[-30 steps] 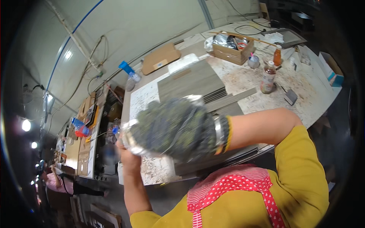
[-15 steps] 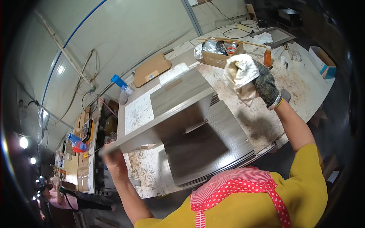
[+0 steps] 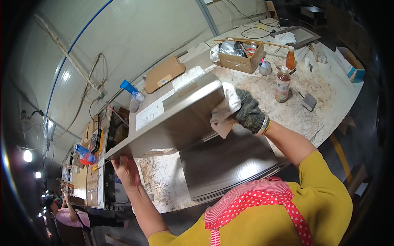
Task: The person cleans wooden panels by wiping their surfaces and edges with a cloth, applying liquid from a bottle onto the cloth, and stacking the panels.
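A long grey wood-grain board (image 3: 176, 127) is held tilted up above the worktable. Its lower left corner is gripped by my bare left hand (image 3: 125, 171), the thumb against the board's face and the other fingers partly hidden. My right hand (image 3: 249, 112), in a dark mottled work glove, is closed on a white cloth (image 3: 225, 110). The cloth lies against the board's right end and wraps over its edge. Under the raised board rests a stack of similar grey panels (image 3: 234, 158), close to my apron.
Right of the board stand a labelled drink bottle (image 3: 282, 87), an orange bottle (image 3: 290, 59) and a small round pot (image 3: 265, 68). A scraper-like tool (image 3: 308, 101) lies nearby. Behind are an open cardboard box (image 3: 238, 61) and brown cardboard (image 3: 165, 74). Another person (image 3: 72, 215) works far left.
My right hand has brought the cloth left and down, from above the table onto the board's right end. The board's face has tilted more towards me, and the bottles have come into sight.
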A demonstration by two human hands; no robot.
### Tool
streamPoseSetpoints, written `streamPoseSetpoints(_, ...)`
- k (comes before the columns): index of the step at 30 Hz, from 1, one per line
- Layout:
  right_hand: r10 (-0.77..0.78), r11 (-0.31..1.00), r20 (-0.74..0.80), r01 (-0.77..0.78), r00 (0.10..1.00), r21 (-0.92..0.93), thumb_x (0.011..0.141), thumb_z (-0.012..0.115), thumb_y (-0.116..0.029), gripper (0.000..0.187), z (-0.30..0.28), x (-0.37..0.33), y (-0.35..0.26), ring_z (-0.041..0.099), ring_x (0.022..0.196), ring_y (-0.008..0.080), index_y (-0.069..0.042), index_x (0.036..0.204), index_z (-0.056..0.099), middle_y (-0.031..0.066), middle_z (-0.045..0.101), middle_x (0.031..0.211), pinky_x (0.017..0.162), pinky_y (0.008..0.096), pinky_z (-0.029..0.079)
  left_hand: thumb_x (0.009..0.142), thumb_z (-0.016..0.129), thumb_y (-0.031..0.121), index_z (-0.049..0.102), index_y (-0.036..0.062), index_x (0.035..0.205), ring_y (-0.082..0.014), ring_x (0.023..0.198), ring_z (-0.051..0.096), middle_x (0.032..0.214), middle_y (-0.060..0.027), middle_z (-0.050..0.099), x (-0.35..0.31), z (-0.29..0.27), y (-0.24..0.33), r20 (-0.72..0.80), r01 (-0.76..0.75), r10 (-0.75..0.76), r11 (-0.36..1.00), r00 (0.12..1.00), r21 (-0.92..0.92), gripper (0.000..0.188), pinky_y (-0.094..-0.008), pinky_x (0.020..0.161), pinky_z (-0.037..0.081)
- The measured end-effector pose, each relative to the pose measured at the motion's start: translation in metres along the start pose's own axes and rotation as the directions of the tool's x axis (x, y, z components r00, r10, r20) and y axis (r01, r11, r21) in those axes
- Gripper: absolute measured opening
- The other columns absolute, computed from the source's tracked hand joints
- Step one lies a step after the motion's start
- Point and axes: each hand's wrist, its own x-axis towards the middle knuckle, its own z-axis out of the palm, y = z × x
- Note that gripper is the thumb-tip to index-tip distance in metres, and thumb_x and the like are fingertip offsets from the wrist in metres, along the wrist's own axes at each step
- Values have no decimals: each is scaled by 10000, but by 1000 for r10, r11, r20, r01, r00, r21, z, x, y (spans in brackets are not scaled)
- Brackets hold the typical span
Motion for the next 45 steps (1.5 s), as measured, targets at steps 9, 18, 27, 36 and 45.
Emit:
streamPoseSetpoints(9,-666,715,202,692,718,-103,742,641,-219,439,-14,-9,-59,494,1061,332,-17,1118,538,176,535,1118,934,404,373,794,582,37,393,66,1296,-184,1089,462,1224,-82,480,6,-30,-46,-181,275,-212,828,960,489,537,-338,971,338)
streamPoseSetpoints(18,-814,231,340,800,470,-553,639,694,-277,421,46,-5,-65,550,855,295,-65,986,583,112,572,901,750,409,429,762,656,65,469,28,1198,-187,1087,487,1160,-85,524,-21,85,8,327,-208,-107,581,939,787,476,-305,936,360)
streamPoseSetpoints(27,-814,483,404,873,418,70,729,608,-220,364,96,-16,-90,569,919,283,-67,1058,579,122,595,975,798,396,446,896,545,212,473,3,1227,-210,1067,517,1125,-77,568,-26,-10,-57,94,-120,106,980,990,161,398,-362,953,373)
streamPoseSetpoints(36,-806,348,263,784,531,-515,753,579,-314,426,42,37,0,550,943,287,-129,1136,583,88,587,1041,825,409,427,796,642,77,596,-16,959,-163,876,567,969,-82,616,-31,2,-30,1,-31,34,931,999,365,193,-308,859,427)
streamPoseSetpoints(45,-297,631,-40,165,954,-758,858,444,-167,321,-94,68,135,537,1008,314,-37,1137,536,182,561,1088,867,384,421,847,546,4,482,29,1188,-196,1143,479,1198,-71,533,-5,-41,-46,-1,17,-17,954,1000,300,348,-343,1017,338)
